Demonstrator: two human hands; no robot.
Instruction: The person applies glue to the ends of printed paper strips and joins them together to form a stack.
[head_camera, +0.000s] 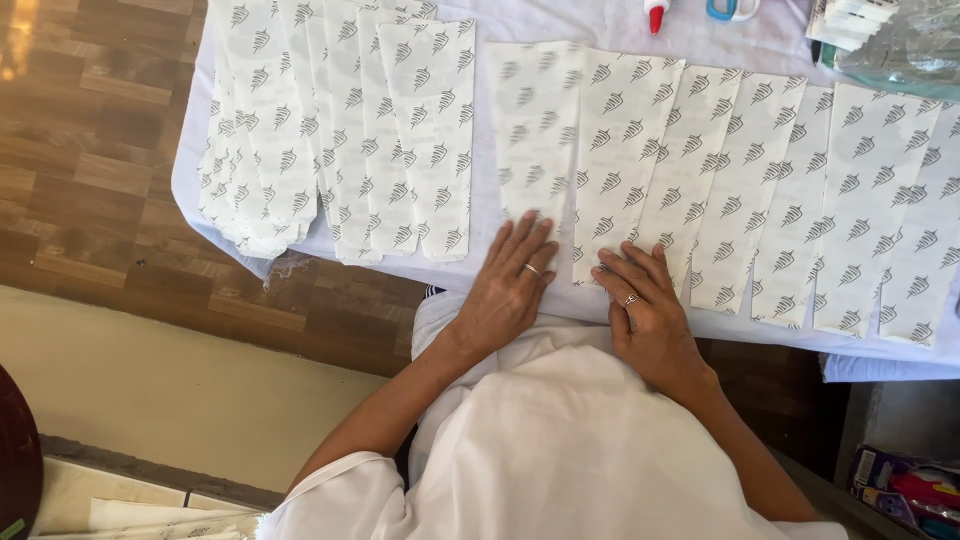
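Several long white paper sheets printed with small grey leaf marks lie side by side on a table under a pale cloth (600, 20). My left hand (510, 285) rests flat, fingers apart, on the near end of one sheet (535, 130). My right hand (645, 310) lies flat beside it, fingertips on the near end of the neighbouring sheet (615, 140). Each hand wears a ring. Neither hand grips anything.
A fanned stack of the same printed sheets (340, 130) overhangs the table's left end. At the far edge sit a red-capped glue bottle (656, 14), blue-handled scissors (733, 9) and a clear plastic bag (905, 45). Wooden floor lies to the left.
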